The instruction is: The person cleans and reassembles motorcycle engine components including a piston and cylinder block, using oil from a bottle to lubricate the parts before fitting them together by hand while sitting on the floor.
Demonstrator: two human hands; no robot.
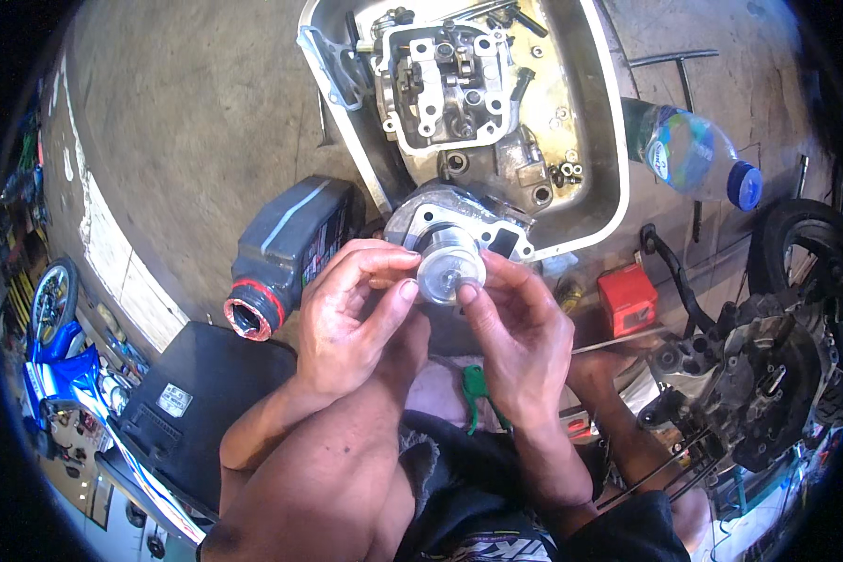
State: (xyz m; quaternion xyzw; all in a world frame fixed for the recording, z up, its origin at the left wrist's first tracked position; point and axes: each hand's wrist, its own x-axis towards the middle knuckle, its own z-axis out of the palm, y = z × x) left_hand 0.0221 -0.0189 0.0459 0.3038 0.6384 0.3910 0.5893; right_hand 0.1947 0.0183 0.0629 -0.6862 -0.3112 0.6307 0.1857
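Note:
A shiny round metal piston (451,275) is held up in front of me, its flat round face toward me. My left hand (345,314) is closed in a pinch at its left edge, thumb and index finger close together. My right hand (526,332) grips its right side with the thumb low on the rim and fingers behind. Just beyond the piston stands an engine cylinder block (433,208) with a flat gasket face. The piston overlaps the block's bore, and I cannot tell whether it is partly inside.
Behind the block, a metal basin (612,140) holds a cylinder head (450,84), nuts and bolts. To the left stand a dark oil bottle (295,234) and a black case (197,384). On the right are a plastic bottle (693,155), a red box (628,298) and an engine crankcase (768,375).

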